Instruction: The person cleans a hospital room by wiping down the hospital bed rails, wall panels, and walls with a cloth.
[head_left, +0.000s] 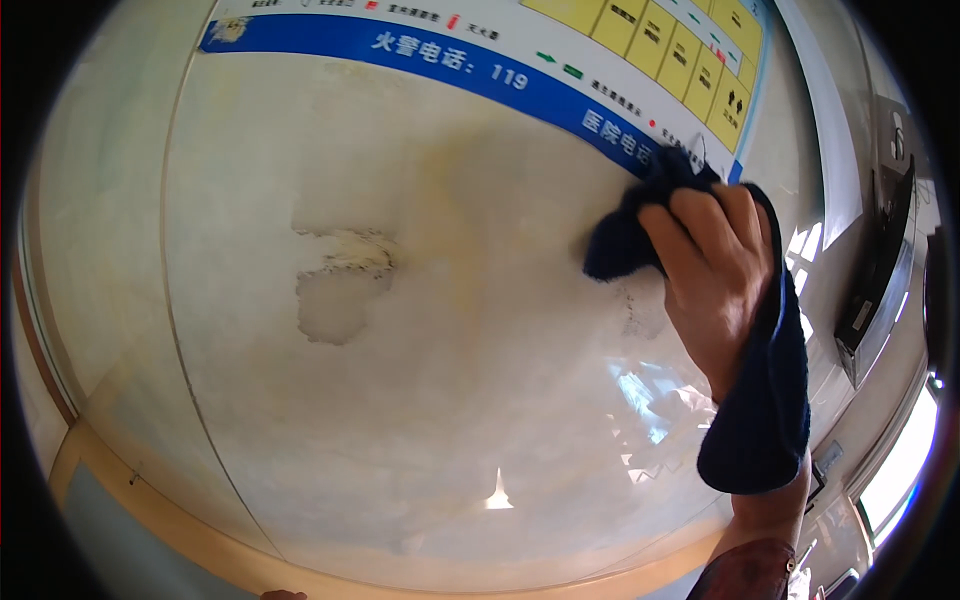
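Observation:
My right hand is closed round a dark navy cloth and presses it against a glossy pale panel. Part of the cloth is bunched ahead of my fingers, over the lower right edge of a printed floor-plan sign. The cloth's other end hangs down past my wrist. At the bottom edge, only a sliver of my left hand shows, close to the panel's tan lower border; its fingers are mostly out of view.
Brownish worn patches mark the panel left of centre. A thin dark seam runs down its left side. To the right are a hanging white sheet, a flat black screen and a bright window.

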